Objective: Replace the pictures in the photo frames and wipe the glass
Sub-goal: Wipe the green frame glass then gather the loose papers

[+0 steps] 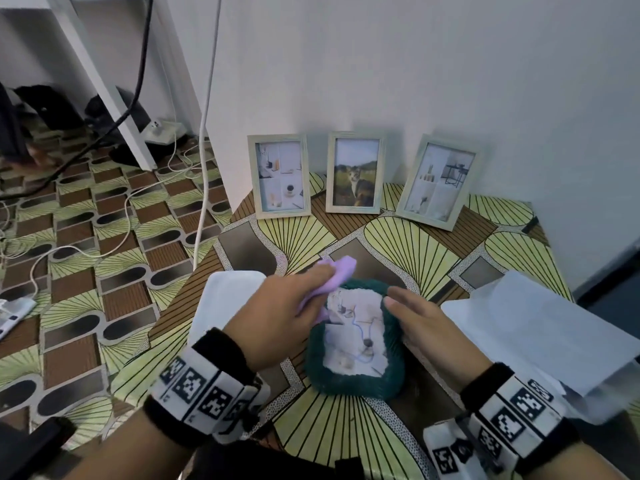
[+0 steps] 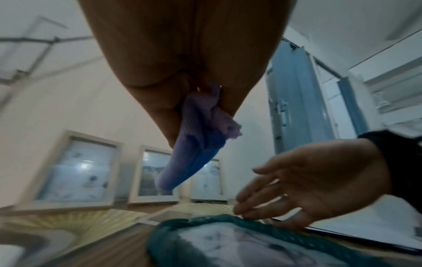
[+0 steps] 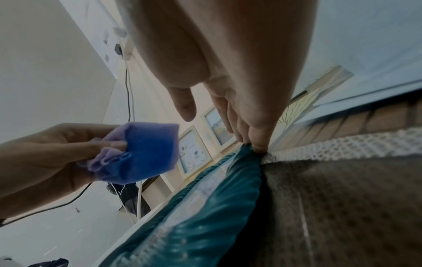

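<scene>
Pinching one purple cloth [image 1: 334,276] in left hand [image 1: 277,317], right hand [image 1: 427,322] flat-fingered on one teal-rimmed frame [image 1: 393,372]; three pale frames [image 1: 355,173] lean on wall, two white sheets [image 1: 526,323] flank.

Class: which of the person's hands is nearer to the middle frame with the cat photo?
Left. The left hand, gripping the purple cloth, is below the cat frame; the right hand is lower and further right.

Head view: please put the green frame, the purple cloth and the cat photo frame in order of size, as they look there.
1. Green frame, largest, though it lies nearest the camera.
2. Cat photo frame, farther back, so perhaps really closer in size.
3. Purple cloth, smallest; the left hand covers part of it.
</scene>
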{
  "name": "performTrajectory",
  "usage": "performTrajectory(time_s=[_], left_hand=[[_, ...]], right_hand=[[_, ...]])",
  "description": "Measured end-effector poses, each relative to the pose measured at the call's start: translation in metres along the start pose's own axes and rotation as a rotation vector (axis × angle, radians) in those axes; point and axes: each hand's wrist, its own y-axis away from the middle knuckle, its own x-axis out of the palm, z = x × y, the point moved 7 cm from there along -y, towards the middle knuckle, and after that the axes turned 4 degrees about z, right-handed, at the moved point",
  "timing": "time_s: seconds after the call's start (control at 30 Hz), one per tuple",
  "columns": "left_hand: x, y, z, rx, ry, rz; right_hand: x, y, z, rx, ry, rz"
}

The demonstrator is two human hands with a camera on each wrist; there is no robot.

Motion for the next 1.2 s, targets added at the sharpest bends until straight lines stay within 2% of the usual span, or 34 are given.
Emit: performTrajectory(time_s=[0.13,0.23,0.3,0.4,0.47,0.53,0.6,0.63,0.7,0.77,0.83,0.97,1.07,1.2], left_hand=[[0.052,-0.028,-0.016,0.038,-0.12,0.224],[0.096,-0.03,-0.013,0.044,-0.467,0.575],[0.114,-0.025,-0.006,0.004,-0.553,0.708],[0.117,-0.021,0.001,-0.075,-0.399,0.719],[0.109,-0.022,0.004,-0.087,-0.193,0.651],[0.084,-0.026,0.009,-0.06,0.024,0.401],[0.057,-0.025,0.018,-0.028,0.131,0.136],[0.049,-0.023,0.026,-0.034,0.134,0.061],[0.041,-0.02,0.038,-0.042,0.054,0.02],[0.043,-0.02,0.044,-0.004,-0.076,0.105],[0.055,-0.019,0.05,0.033,-0.189,0.265],[0.082,-0.008,0.071,-0.108,-0.294,0.623],[0.087,-0.003,0.075,-0.119,-0.309,0.735],[0.086,0.001,0.08,-0.088,-0.312,0.814]], right_hand=[[-0.011,0.002,-0.001,0.022,-0.12,-0.044],[-0.017,0.003,-0.006,0.024,-0.226,-0.066],[-0.017,0.006,-0.008,0.018,-0.233,-0.072],[-0.021,0.012,-0.002,-0.055,-0.127,-0.155],[-0.026,0.018,0.008,-0.148,-0.012,-0.249],[-0.023,0.025,0.021,-0.255,0.135,-0.278],[-0.014,0.03,0.034,-0.348,0.347,-0.257],[-0.007,0.03,0.039,-0.384,0.46,-0.225],[0.012,0.027,0.044,-0.408,0.706,-0.111],[0.031,0.022,0.043,-0.369,0.92,0.011],[0.047,0.016,0.04,-0.302,1.086,0.097],[0.064,0.005,0.026,-0.167,1.366,0.233],[0.065,-0.002,0.018,-0.168,1.385,0.287],[0.052,-0.004,0.023,-0.334,1.306,0.247]])
